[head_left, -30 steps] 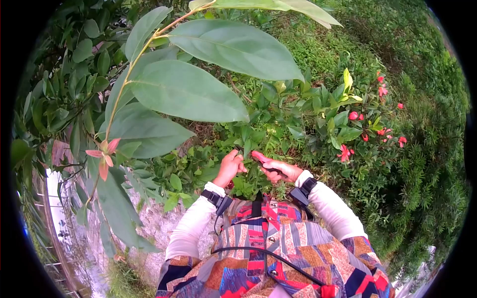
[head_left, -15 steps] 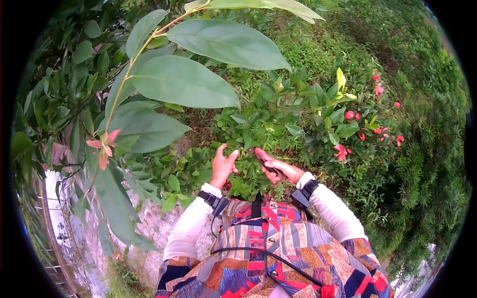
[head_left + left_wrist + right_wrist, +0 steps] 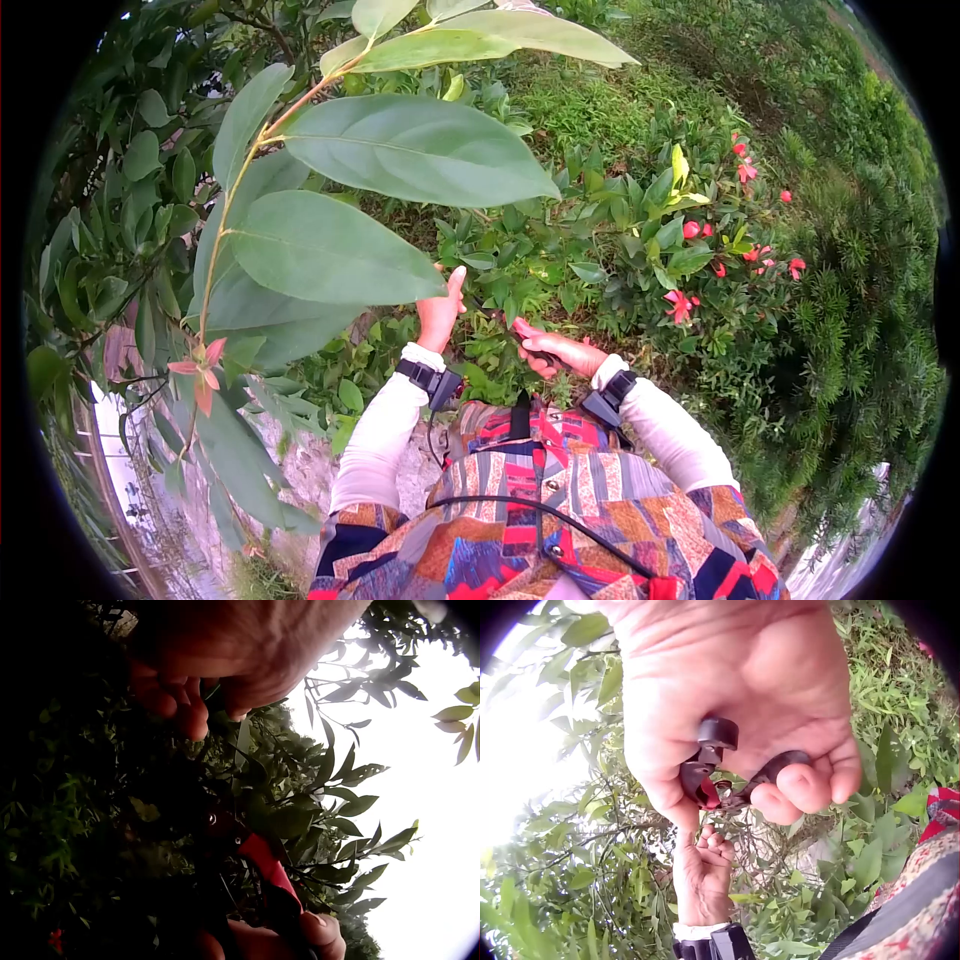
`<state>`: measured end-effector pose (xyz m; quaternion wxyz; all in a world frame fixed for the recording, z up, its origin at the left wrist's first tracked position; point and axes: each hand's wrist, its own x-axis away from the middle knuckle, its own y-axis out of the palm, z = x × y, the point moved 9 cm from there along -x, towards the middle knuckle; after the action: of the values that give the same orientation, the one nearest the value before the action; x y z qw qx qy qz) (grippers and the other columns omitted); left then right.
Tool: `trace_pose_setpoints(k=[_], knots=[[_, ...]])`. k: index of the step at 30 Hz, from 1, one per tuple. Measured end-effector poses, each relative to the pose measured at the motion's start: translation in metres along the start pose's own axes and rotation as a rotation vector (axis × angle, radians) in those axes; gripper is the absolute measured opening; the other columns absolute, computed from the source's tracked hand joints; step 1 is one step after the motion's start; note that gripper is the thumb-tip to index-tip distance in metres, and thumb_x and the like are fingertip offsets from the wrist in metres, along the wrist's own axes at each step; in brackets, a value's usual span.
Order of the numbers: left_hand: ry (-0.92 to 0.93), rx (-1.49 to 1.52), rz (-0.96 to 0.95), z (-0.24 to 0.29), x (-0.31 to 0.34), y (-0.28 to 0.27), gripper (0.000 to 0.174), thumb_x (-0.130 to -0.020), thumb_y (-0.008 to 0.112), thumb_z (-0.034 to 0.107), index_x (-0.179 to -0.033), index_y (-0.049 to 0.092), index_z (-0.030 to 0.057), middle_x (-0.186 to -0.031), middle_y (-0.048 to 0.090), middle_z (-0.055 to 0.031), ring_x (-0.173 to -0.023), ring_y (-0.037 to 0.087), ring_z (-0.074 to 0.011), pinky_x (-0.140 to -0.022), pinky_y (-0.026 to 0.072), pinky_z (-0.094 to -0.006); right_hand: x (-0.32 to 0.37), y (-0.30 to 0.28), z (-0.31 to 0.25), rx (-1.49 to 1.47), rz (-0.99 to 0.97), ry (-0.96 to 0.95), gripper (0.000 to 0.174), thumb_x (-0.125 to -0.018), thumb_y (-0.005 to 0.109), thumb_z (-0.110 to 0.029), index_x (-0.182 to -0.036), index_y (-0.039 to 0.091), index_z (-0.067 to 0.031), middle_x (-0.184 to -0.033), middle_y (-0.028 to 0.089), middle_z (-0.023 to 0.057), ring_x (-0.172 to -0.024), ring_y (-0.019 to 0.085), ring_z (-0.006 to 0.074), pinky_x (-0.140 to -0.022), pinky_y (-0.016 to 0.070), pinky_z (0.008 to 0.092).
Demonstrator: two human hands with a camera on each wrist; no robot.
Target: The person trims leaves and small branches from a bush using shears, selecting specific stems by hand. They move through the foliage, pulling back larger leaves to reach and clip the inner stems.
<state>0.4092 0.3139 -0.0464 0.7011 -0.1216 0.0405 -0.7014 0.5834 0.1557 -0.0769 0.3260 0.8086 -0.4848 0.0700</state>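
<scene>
In the head view, my right hand (image 3: pixel 562 352) grips a pair of pruning shears (image 3: pixel 522 327) with red and black handles. In the right wrist view the fingers curl round the shears (image 3: pixel 706 793), whose handles stand spread apart with a coil spring between them. My left hand (image 3: pixel 436 315) is just left of the shears' tip, thumb raised, its fingers partly behind a big leaf. The left wrist view has the left hand (image 3: pixel 225 667) with loosely bent fingers and the thumb apart from them, close over a leafy shrub (image 3: pixel 292 817). The blades are dark against the foliage.
A leafy branch (image 3: pixel 228 205) with large leaves hangs close to the head camera at left. Red flowers (image 3: pixel 680 306) grow on the shrub to the right. Pale ground (image 3: pixel 310 465) lies at lower left, and dense greenery (image 3: pixel 850 300) fills the right side.
My left hand has opened its fingers and moved left and up, away from the shears. The right hand keeps hold of the shears, slightly lower now. The near branch has shifted down and left in view.
</scene>
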Motion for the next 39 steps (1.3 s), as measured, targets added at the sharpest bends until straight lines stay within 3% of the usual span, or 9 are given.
trace_pose_setpoints(k=[8,12,17,20,21,22,24,35,39], knots=[[0.112,0.074,0.036,0.006,-0.004,-0.006,0.028,-0.098,0.063,0.014,-0.074,0.051,0.0043,-0.061,0.056,-0.0020,-0.046,0.053,-0.0093,-0.042,0.0421,-0.0279,0.007,0.011,-0.009,0.012,-0.052,0.025,0.040,-0.099,0.053,-0.050,-0.101,0.053,-0.0098,-0.068,0.042,-0.0037,-0.058,0.038,0.0078,-0.054,0.0294,0.0238],[0.034,0.042,0.064,-0.013,0.013,-0.016,0.027,-0.098,0.063,0.016,-0.075,0.052,0.0060,-0.067,0.058,-0.0010,-0.051,0.056,-0.0094,-0.047,0.0432,-0.0255,0.001,0.013,-0.002,-0.127,-0.037,0.049,0.039,-0.100,0.053,-0.049,-0.098,0.052,-0.0105,-0.068,0.043,-0.0034,-0.059,0.040,0.0082,-0.056,0.0311,0.0238],[-0.041,0.133,0.042,-0.029,0.036,-0.014,0.011,-0.100,0.058,0.017,-0.097,0.058,0.0066,-0.096,0.064,-0.0023,-0.091,0.065,-0.0127,-0.069,0.0509,-0.0281,-0.011,0.017,-0.002,-0.148,-0.073,0.003,0.034,-0.100,0.055,-0.046,-0.097,0.050,-0.0121,-0.070,0.043,-0.0043,-0.059,0.039,0.0083,-0.056,0.0319,0.0239],[-0.032,0.251,-0.020,-0.066,0.025,-0.015,0.011,-0.102,0.056,0.016,-0.103,0.060,0.0062,-0.101,0.065,-0.0021,-0.092,0.065,-0.0125,-0.069,0.0515,-0.0290,-0.017,0.016,0.001,-0.157,-0.115,-0.009,0.029,-0.102,0.053,-0.040,-0.104,0.050,-0.0115,-0.071,0.042,-0.0032,-0.060,0.039,0.0084,-0.056,0.0323,0.0251],[-0.266,0.515,-0.108,-0.005,0.075,-0.007,0.014,-0.103,0.055,0.016,-0.111,0.061,0.0063,-0.106,0.066,-0.0013,-0.095,0.064,-0.0123,-0.071,0.0511,-0.0285,-0.018,0.018,0.000,-0.154,-0.119,-0.005,0.029,-0.102,0.053,-0.040,-0.104,0.050,-0.0115,-0.071,0.042,-0.0032,-0.060,0.039,0.0084,-0.056,0.0323,0.0251],[-0.266,0.517,-0.103,-0.027,0.064,-0.008,0.014,-0.103,0.055,0.016,-0.111,0.061,0.0063,-0.106,0.066,-0.0013,-0.095,0.064,-0.0123,-0.071,0.0511,-0.0285,-0.018,0.019,-0.003,-0.167,-0.118,-0.013,0.028,-0.102,0.053,-0.040,-0.105,0.049,-0.0120,-0.071,0.041,-0.0032,-0.060,0.038,0.0082,-0.056,0.0322,0.0253],[0.014,0.192,-0.029,-0.067,0.028,-0.020,0.019,-0.103,0.055,0.017,-0.117,0.061,0.0070,-0.107,0.066,-0.0006,-0.097,0.064,-0.0124,-0.072,0.0508,-0.0281,-0.017,0.024,-0.009,-0.180,-0.119,-0.020,0.027,-0.103,0.052,-0.039,-0.105,0.049,-0.0125,-0.071,0.041,-0.0032,-0.060,0.038,0.0081,-0.056,0.0321,0.0254],[0.008,0.245,-0.032,-0.071,0.036,-0.009,0.016,-0.102,0.056,0.015,-0.114,0.062,0.0065,-0.105,0.066,-0.0010,-0.096,0.063,-0.0126,-0.075,0.0519,-0.0282,-0.012,0.006,-0.002,-0.113,-0.119,-0.057,0.025,-0.104,0.049,-0.034,-0.095,0.047,-0.0101,-0.065,0.033,-0.0075,-0.051,0.029,0.0060,-0.053,0.0283,0.0243],[-0.095,0.319,-0.111,-0.001,0.081,0.001,0.015,-0.103,0.055,0.012,-0.114,0.062,0.0054,-0.105,0.066,-0.0007,-0.097,0.062,-0.0116,-0.079,0.0528,-0.0285,-0.014,-0.002,0.004,-0.085,-0.131,-0.070,0.027,-0.104,0.049,-0.035,-0.095,0.049,-0.0094,-0.065,0.034,-0.0073,-0.052,0.030,0.0058,-0.053,0.0296,0.0250]])
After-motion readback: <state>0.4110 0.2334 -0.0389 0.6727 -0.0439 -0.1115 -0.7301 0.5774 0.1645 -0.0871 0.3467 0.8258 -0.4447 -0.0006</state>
